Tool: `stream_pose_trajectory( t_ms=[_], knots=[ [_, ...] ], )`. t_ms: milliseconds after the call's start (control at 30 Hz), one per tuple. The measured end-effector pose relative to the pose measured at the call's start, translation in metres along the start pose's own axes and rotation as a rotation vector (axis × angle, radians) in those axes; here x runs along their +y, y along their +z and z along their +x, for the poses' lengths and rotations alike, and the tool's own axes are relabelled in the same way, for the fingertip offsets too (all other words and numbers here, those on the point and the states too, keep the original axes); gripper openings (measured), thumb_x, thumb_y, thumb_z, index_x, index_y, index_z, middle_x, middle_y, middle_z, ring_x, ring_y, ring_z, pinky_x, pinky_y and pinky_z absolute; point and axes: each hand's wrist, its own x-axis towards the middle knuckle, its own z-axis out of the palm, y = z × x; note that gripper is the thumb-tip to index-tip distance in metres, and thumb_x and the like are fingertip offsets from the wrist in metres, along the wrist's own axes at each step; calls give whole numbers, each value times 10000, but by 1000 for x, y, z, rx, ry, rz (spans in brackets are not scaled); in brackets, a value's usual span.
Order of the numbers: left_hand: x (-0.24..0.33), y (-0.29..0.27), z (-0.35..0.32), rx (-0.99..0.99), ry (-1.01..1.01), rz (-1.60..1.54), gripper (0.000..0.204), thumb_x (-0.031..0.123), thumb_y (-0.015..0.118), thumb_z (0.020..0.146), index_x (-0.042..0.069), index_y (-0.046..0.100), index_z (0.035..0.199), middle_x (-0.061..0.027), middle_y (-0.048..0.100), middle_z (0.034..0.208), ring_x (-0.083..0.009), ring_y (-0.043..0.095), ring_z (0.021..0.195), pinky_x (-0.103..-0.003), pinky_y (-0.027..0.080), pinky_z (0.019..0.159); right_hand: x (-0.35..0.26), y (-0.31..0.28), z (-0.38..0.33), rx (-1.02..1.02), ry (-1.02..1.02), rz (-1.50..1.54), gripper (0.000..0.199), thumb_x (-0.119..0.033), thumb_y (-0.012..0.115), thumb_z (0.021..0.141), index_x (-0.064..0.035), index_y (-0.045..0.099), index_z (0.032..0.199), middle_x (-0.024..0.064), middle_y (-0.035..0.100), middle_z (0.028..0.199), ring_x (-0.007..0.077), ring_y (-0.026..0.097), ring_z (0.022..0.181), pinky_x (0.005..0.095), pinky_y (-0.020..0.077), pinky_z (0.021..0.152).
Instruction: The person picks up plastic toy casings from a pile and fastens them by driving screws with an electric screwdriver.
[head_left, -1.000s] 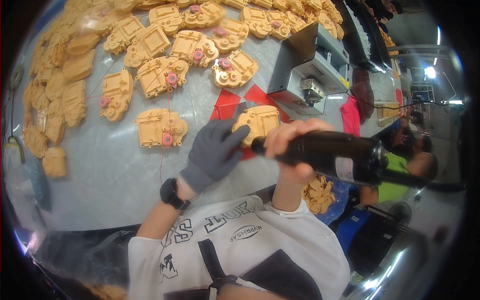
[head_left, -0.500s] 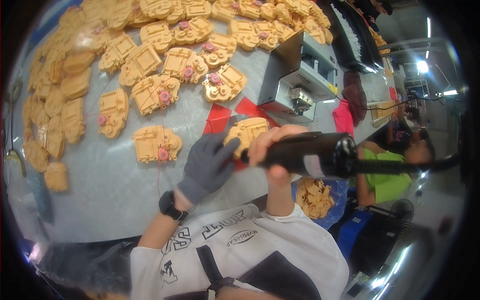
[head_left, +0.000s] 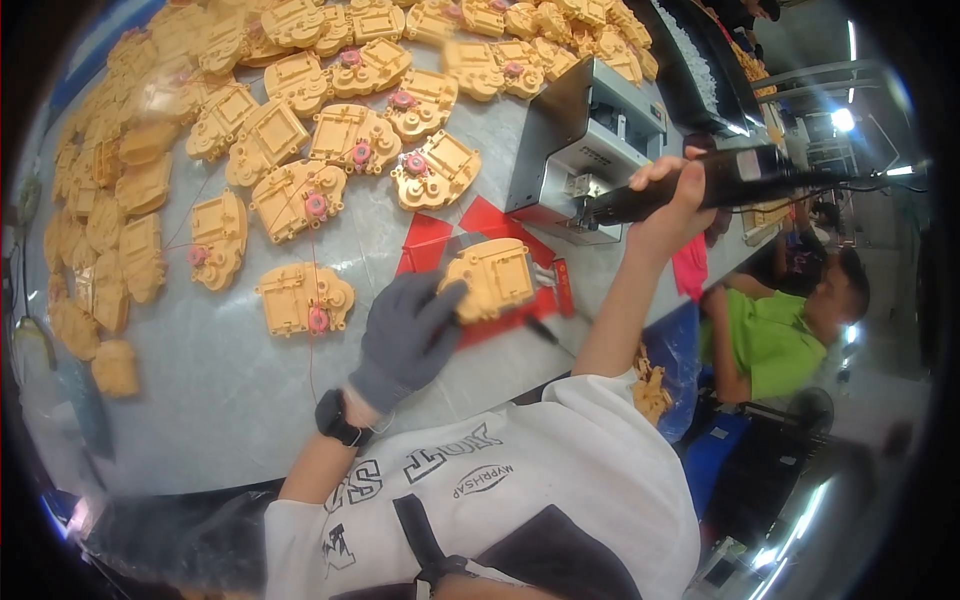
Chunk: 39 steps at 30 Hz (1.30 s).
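A wide, shiny grey table (head_left: 200, 400) is spreading out under and around the left hand, the one in a grey cloth glove (head_left: 410, 325). A boxy grey metal machine (head_left: 590, 150) is standing past that hand, off to its right. The bare right hand (head_left: 680, 195) is curling its fingers tightly around a long, black, tube-shaped power screwdriver (head_left: 745, 175). The tool's thin end is pointing left from the right hand, near the machine's front; I cannot tell if they are touching.

A yellow plastic case with one rounded side (head_left: 490, 280) is lying just right of the left hand's fingertips and a bit farther from the body. Its long way is running mostly left to right, with the right end tipping a little away from the person. The left hand is nearer and is touching the case's left edge. Its fingers are bending loosely, about half open; I cannot tell if they are pinching. From the right hand, the case is sitting to the left and closer to the body, well apart from the tool's tip.

Flat red pieces (head_left: 510, 228) are showing around the case. Left of the gloved hand, a small, round pink wheel (head_left: 318, 320) is sitting on another yellow plastic case (head_left: 285, 297).
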Motion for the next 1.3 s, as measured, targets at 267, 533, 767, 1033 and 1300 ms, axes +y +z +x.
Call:
stream_pose_trajectory(
  t_ms=[267, 533, 767, 1033, 1300],
  knots=[
    [2, -2, -2, 4, -13, -25, 535, 89, 636, 643, 79, 479, 1155, -160, 501, 1098, -342, 509, 965, -415, 415, 823, -26, -5, -45, -292, 154, 224, 468, -423, 538, 815, -52, 412, 1071, 87, 498, 639, 186, 479, 474, 309, 417, 502],
    [1, -1, -4, 14, -37, -7, 525, 80, 629, 652, 85, 479, 1155, -149, 504, 1083, -329, 516, 942, -406, 421, 803, -34, 55, -79, -329, 131, 216, 666, -399, 655, 749, 12, 335, 1164, 95, 518, 649, 172, 508, 482, 291, 438, 479],
    [-3, 0, -3, 60, 10, -24, 535, 62, 629, 643, 80, 465, 1152, -150, 504, 1037, -326, 530, 868, -402, 437, 731, -26, 67, -79, -380, 148, 182, 539, -394, 617, 777, -17, 390, 1088, 95, 497, 643, 185, 483, 462, 301, 426, 476],
    [-4, -1, -4, 53, 6, -35, 536, 55, 641, 627, 75, 473, 1136, -152, 502, 1034, -329, 534, 846, -401, 441, 710, -17, 74, -81, -349, 218, 237, 523, -274, 699, 732, 7, 384, 1040, 73, 512, 603, 139, 517, 476, 245, 425, 451],
    [-5, -3, -1, 28, -15, -63, 514, 62, 647, 624, 66, 482, 1111, -155, 508, 1028, -338, 533, 848, -406, 438, 713, -12, 77, -84, -387, 255, 240, 478, -204, 697, 728, -2, 381, 1024, 74, 501, 594, 137, 508, 481, 236, 414, 469]
  ],
)
